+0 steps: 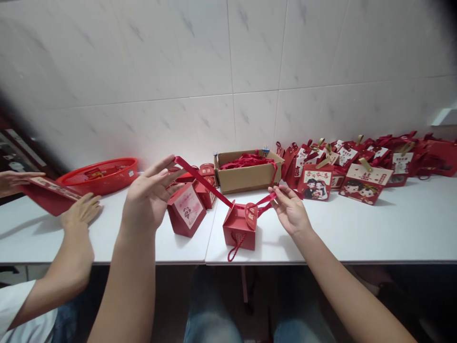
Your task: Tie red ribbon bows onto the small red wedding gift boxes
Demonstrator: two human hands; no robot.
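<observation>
A small red gift box (237,227) stands upright near the table's front edge, a twisted red cord loop hanging down its front. A round red tag (251,215) lies against its top. The red ribbon (209,185) runs through the top of the box and stretches out to both sides. My left hand (148,193), raised to the left of the box, grips one ribbon end at the fingertips. To the right and lower, my right hand (291,209) pinches the other part of the ribbon between thumb and fingers.
An open cardboard box (246,181) full of red ribbons stands behind. A red box with a pink panel (187,209) is left of centre. Many finished-looking boxes (317,183) line the right. Beside a red basket (124,177), another person's hands (80,209) hold a red carton (50,197).
</observation>
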